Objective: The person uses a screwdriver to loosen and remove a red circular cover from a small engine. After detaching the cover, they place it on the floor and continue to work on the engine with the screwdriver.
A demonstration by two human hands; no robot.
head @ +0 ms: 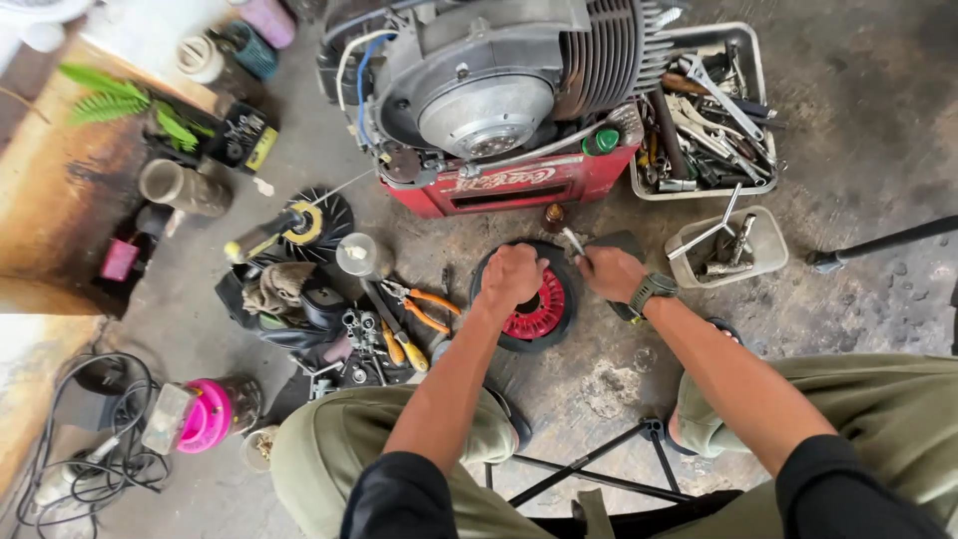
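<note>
A round black part with a red finned centre (539, 309) lies on the concrete floor in front of me. My left hand (511, 275) is closed over its upper left rim and presses on it. My right hand (609, 271), with a dark watch on the wrist, grips a thin metal tool (573, 241) whose tip points at the part's upper edge. A small brown bottle (553, 216) stands just behind the part.
A grey engine (489, 80) rests on a red crate (509, 185). Two pale tool trays (758, 60) (773, 245) sit to the right. Orange-handled pliers (431, 307), screwdrivers, a wire wheel (311, 225) and loose parts lie left. Cables (90, 439) and a pink-topped jar (205, 414) are at lower left.
</note>
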